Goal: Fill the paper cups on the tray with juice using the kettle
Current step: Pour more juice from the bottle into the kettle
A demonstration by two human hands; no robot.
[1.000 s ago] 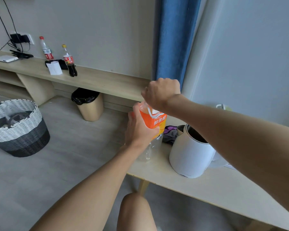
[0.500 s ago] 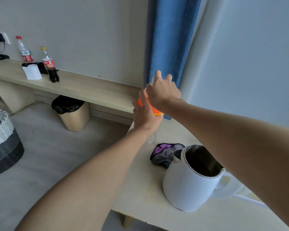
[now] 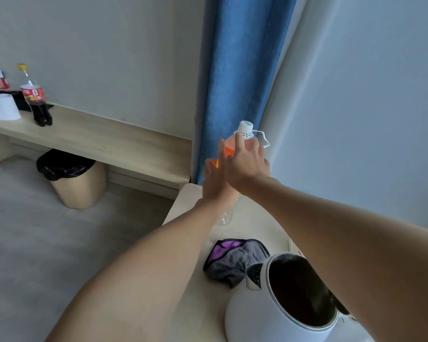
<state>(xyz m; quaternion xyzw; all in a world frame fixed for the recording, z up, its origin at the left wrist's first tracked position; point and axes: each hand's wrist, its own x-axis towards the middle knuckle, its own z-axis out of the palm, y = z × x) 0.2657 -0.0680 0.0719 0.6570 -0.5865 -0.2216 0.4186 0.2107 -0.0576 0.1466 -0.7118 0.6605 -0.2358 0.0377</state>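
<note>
The juice bottle (image 3: 232, 144), orange with a white cap (image 3: 245, 128), stands upright at the far corner of the light table (image 3: 195, 304). My left hand (image 3: 214, 180) lies flat against its left side with straight fingers. My right hand (image 3: 245, 164) crosses over the left one, its spread fingers touching the bottle's shoulder just below the cap. The white kettle (image 3: 265, 319) stands at the near right with its lid open and a dark inside, partly under my right forearm. No tray or paper cups are in view.
A purple and grey cloth (image 3: 235, 262) lies between bottle and kettle. A blue curtain (image 3: 240, 70) hangs behind the bottle. On the left a low wooden shelf (image 3: 97, 139) carries two cola bottles (image 3: 35, 97) and a paper roll (image 3: 3, 107); a bin (image 3: 77, 178) stands below.
The bottle went from near the kettle to the far table corner. My left hand let go of its body and my right hand came off the cap; both now have straight fingers.
</note>
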